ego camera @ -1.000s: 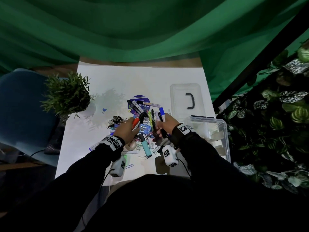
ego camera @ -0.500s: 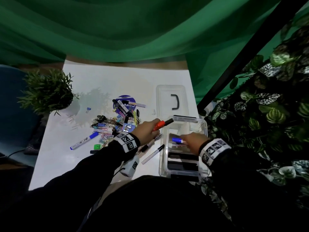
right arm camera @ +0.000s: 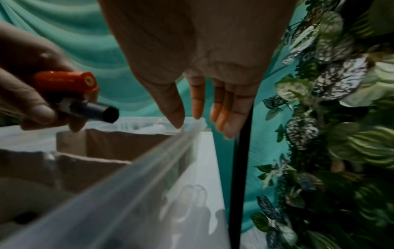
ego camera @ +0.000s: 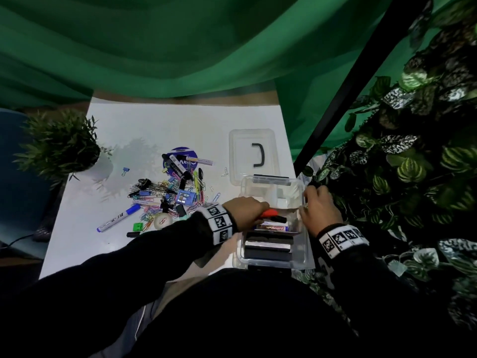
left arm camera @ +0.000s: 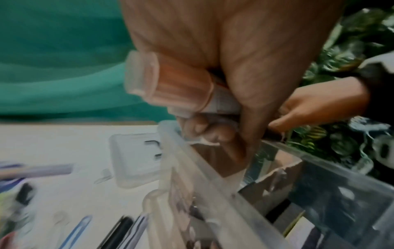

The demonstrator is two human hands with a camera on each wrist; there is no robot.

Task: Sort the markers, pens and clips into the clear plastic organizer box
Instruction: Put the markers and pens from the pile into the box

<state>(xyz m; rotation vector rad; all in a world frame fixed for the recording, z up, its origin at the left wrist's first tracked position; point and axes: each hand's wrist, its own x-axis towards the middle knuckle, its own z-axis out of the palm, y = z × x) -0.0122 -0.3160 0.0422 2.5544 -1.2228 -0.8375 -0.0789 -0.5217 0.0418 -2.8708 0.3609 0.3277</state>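
Note:
The clear organizer box (ego camera: 307, 244) stands at the table's right front edge, with markers lying across its near compartment (ego camera: 268, 244). Over the box my left hand (ego camera: 246, 210) grips an orange marker (ego camera: 268, 213) and a black marker (ego camera: 280, 218) together. The right wrist view shows both, orange marker (right arm camera: 64, 80) and black marker (right arm camera: 95, 109), sticking out of that fist above the box. My right hand (ego camera: 317, 205) hovers at the box's right rim (right arm camera: 127, 176), fingers (right arm camera: 213, 107) straight and holding nothing. The pile of pens and clips (ego camera: 165, 195) lies left of the box.
The box's clear lid (ego camera: 251, 153) with a black handle lies behind the box. A blue-capped marker (ego camera: 118, 218) lies loose front left. A potted plant (ego camera: 62, 146) stands at the left edge. Leafy foliage (ego camera: 413, 177) and a black pole (ego camera: 348, 86) crowd the right side.
My right hand has let go of the blue marker in the box and moved to the right rim. My left hand has carried the orange and black markers over the box.

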